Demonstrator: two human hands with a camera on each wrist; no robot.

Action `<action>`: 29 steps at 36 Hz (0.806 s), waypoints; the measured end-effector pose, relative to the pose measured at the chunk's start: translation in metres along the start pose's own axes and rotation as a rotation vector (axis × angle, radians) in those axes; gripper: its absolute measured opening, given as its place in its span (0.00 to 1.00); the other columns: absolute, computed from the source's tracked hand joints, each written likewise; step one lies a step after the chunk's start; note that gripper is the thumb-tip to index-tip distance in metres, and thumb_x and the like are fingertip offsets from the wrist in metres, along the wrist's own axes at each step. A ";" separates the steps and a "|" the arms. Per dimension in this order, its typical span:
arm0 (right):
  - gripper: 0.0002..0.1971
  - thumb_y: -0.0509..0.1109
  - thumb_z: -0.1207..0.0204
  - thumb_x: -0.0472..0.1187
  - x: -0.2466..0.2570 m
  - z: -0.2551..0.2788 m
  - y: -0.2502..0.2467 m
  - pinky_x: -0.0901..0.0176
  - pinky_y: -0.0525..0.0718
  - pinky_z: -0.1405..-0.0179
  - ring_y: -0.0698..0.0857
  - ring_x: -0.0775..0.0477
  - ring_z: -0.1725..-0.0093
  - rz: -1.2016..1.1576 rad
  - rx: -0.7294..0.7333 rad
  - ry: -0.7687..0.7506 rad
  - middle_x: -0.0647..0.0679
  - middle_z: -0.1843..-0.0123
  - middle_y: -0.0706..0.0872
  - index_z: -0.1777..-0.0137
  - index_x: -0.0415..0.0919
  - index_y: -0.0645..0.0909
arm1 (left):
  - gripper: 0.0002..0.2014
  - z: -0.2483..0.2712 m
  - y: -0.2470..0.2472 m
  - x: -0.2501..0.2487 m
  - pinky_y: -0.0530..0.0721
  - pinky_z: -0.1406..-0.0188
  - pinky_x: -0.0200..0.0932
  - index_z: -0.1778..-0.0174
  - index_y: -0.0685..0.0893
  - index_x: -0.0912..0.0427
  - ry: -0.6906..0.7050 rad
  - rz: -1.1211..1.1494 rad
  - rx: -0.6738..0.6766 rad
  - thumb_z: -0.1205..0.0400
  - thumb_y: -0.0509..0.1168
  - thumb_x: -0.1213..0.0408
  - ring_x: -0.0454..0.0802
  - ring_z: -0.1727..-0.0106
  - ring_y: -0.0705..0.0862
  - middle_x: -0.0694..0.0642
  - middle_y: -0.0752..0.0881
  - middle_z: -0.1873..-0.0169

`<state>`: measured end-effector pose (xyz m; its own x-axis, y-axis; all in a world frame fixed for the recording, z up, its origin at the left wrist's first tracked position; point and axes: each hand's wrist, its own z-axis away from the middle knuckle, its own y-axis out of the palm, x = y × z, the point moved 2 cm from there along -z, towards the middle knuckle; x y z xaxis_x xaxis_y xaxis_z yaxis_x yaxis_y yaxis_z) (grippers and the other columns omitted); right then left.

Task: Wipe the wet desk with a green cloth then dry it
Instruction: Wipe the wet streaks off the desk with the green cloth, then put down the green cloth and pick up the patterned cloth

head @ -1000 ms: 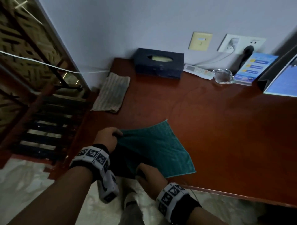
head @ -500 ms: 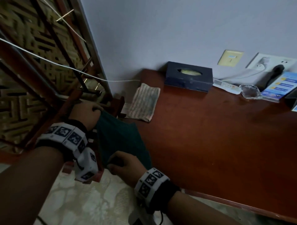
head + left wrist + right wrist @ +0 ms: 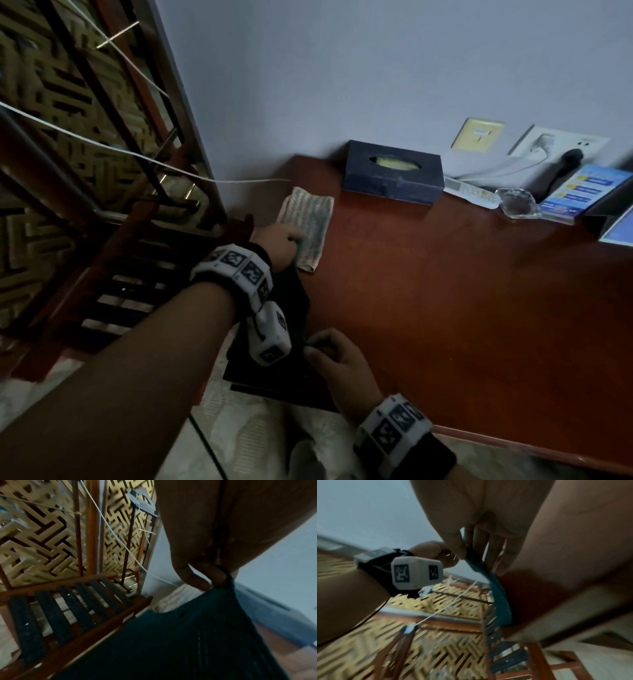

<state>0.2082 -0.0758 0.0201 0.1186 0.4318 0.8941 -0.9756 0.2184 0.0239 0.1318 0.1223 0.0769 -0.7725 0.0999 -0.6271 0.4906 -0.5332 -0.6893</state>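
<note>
Where the desk [image 3: 445,291] is meeting its left edge, mid-frame in the head view, the green cloth [image 3: 294,308] is hanging between two hands, stretched as a dark sheet.

Left hand [image 3: 277,243]: fingers curling together, pinching the cloth's upper corner; the left wrist view is showing the cloth [image 3: 197,635] fanning down from that pinch [image 3: 216,574]. This hand is hovering over the near end of the striped cloth [image 3: 308,222]; contact cannot be told.

Right hand [image 3: 337,359]: lower centre of the head view, fingers clamped on the cloth's lower edge; the right wrist view is showing the green edge [image 3: 496,595] running out from between thumb and fingers [image 3: 453,543].

Striped cloth: lying folded at the desk's far left corner.

Tissue box [image 3: 392,173]: dark blue, sitting against the wall, upper centre; a pale tissue [image 3: 394,162] is showing in its slot.

Ashtray [image 3: 517,202]: clear glass, upper right; contents cannot be told.

Remote [image 3: 472,192]: lying between box and ashtray.

Leaflet [image 3: 579,192]: blue, standing at far right.

Rack [image 3: 68,608]: slatted wood, left of the desk.
</note>
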 end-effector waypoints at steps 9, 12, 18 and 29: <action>0.08 0.70 0.24 0.34 -0.027 0.008 -0.026 0.48 0.86 0.52 0.87 0.53 0.54 0.137 -0.288 0.018 0.53 0.54 0.89 0.62 0.45 0.78 | 0.22 -0.026 0.049 -0.012 0.61 0.41 0.24 0.25 0.73 0.57 0.112 0.102 0.182 0.14 0.50 0.75 0.53 0.23 0.67 0.57 0.69 0.23; 0.10 0.71 0.25 0.33 -0.020 0.013 -0.024 0.52 0.85 0.47 0.85 0.56 0.46 0.233 -0.338 -0.071 0.58 0.44 0.86 0.63 0.47 0.76 | 0.22 -0.026 0.046 -0.018 0.66 0.33 0.36 0.23 0.71 0.58 0.129 0.135 0.231 0.13 0.50 0.74 0.61 0.25 0.68 0.64 0.73 0.26; 0.09 0.70 0.26 0.31 -0.018 -0.002 -0.003 0.79 0.72 0.51 0.76 0.64 0.46 0.513 -0.205 -0.173 0.51 0.45 0.75 0.60 0.45 0.75 | 0.22 -0.021 0.033 0.020 0.63 0.34 0.30 0.26 0.73 0.61 0.114 0.059 0.194 0.16 0.54 0.78 0.53 0.24 0.69 0.58 0.73 0.27; 0.28 0.65 0.19 0.39 -0.021 -0.047 0.035 0.71 0.57 0.27 0.59 0.52 0.19 0.819 0.298 -0.123 0.52 0.16 0.56 0.20 0.46 0.65 | 0.31 -0.020 0.016 0.099 0.71 0.27 0.52 0.19 0.58 0.47 -0.084 -0.106 0.121 0.16 0.63 0.63 0.59 0.24 0.68 0.59 0.66 0.21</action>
<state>0.1806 -0.0365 -0.0192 -0.6433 0.2521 0.7229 -0.7553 -0.3634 -0.5455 0.0715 0.1398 -0.0032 -0.8508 0.0927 -0.5172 0.3564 -0.6215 -0.6977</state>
